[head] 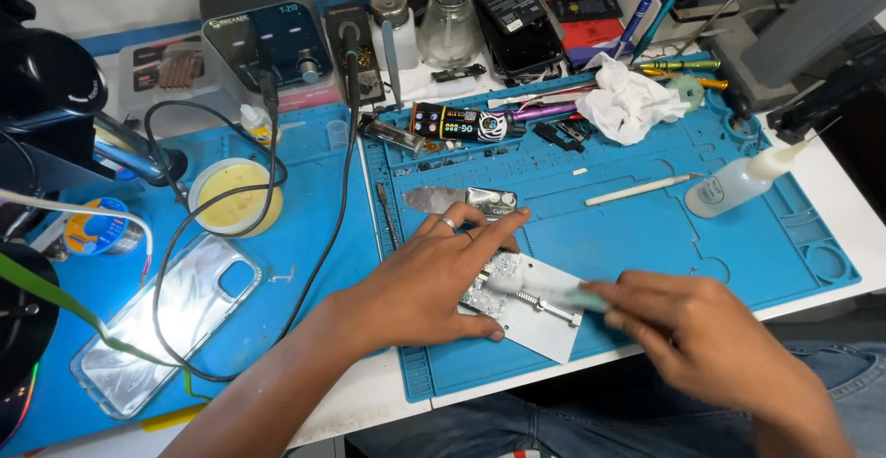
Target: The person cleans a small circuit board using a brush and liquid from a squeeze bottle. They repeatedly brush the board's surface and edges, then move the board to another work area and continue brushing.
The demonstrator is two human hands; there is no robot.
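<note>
Now the left hand (429,278) lies flat, fingers spread, pressing down on a small white sheet (540,329) that carries a metal clamp holder (517,299) with a little circuit board in it, near the front edge of the blue work mat (646,237). The right hand (688,329) is blurred, closed around a pale, slim tool (563,294) whose tip sits on the holder.

Risks, as I judge them: the blur suggests a fast stroke, so the tool could skid off the holder and scrape the board or nick the left fingers just beside it. The white sheet hangs close to the mat's front edge; a hard push could slide the whole lot toward the lap. The dark cables (277,237) loop near the left forearm, and a snag there could tug the soldering station (272,47). The squeeze bottle (738,186) lies on its side on the mat, so it could leak if its tip is not sealed.

Counting: two hands, one holder, one white sheet, one clear phone case (166,324) on the tabletop at the left, one yellow tub (235,195), two glass dispenser bottles (449,20) at the back, one crumpled tissue (628,98), one white stick (641,189), one metal pry blade (461,200) just beyond the left fingertips.
</note>
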